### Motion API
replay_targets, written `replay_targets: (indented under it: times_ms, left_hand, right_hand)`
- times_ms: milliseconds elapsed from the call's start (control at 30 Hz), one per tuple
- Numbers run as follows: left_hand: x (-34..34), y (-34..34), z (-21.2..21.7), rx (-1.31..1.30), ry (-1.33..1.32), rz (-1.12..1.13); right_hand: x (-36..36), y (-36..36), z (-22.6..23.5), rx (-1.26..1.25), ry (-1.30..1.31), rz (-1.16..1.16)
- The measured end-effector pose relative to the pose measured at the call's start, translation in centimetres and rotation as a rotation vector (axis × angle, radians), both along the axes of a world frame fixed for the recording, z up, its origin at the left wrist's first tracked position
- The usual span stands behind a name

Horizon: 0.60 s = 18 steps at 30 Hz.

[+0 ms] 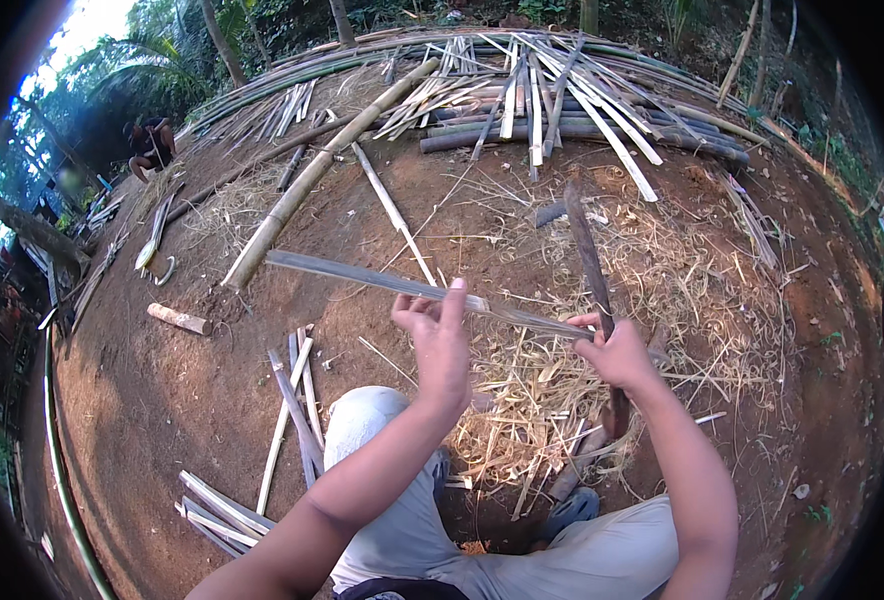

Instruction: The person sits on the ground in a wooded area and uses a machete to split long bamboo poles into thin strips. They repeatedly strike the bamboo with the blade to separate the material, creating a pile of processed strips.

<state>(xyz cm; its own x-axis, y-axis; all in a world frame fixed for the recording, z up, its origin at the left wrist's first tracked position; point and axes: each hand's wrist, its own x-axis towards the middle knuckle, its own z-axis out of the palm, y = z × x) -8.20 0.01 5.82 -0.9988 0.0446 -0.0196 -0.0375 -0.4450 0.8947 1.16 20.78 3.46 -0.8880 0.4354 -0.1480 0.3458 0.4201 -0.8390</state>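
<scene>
Pale-trousered legs [602, 550] of the wearer are bent, nearest the camera. Loose split slats [222, 515] lie lower left, more [297, 410] beside the knee, probably set there to be within easy reach. Curled shavings [522, 400] cover the dirt between and past the legs.

Above them, a thin bamboo strip [352, 272] spans both hands, clear of the ground, long free end off to the left. Left hand [437, 345]: thumb and fingers closed on strip mid-length, likely to support and steady it. Right hand [617, 355]: clamped around a long-bladed knife [590, 250], blade pointing away, handle toward the body; fingertips also at strip's right end, seemingly to control both at once. Blade-to-strip contact: cannot tell.

Farther: short cut bamboo piece [179, 319] on dirt, left; thick bamboo pole [302, 205] lying slantwise. Beyond, slats [562, 90] fanned across stacked dark poles [662, 140], perhaps to stay off the soil. Crouching person [150, 145] far left. No brands, labels or writing readable.
</scene>
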Motion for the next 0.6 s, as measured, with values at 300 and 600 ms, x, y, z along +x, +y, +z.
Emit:
replay_targets:
  times_ms: [300,600]
  left_hand:
    - [-1.8,-7.0,4.7,-0.599,1.232,0.623]
    - [-3.5,-4.9,0.6,-1.750,1.127,-0.154]
  right_hand:
    - [2.3,5.6,-2.8,0.242,-0.188,0.141]
    - [3.5,6.1,-0.6,0.431,-0.166,0.020]
